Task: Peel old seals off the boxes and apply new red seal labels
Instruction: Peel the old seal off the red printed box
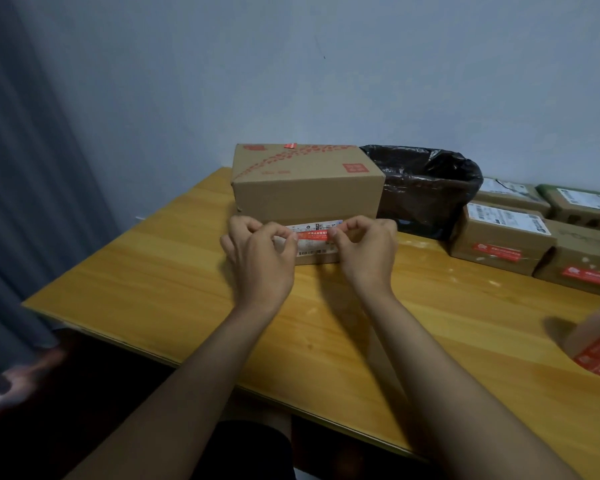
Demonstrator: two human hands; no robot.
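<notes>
Both grips pinch a red seal label (312, 236): the left hand (257, 252) holds its left end between curled fingers and thumb, the right hand (364, 249) its right end. It is stretched across the top of a small box (317, 252) bearing a white shipping label, on the wooden tabletop (153, 271). Just behind the small box stands a large cardboard box (305, 185). Right of the small box sit a black-lined bin (426, 188), then sealed boxes (499, 237). A label roll (596, 344) lies near the right edge, nearer the viewer than the small box.
</notes>
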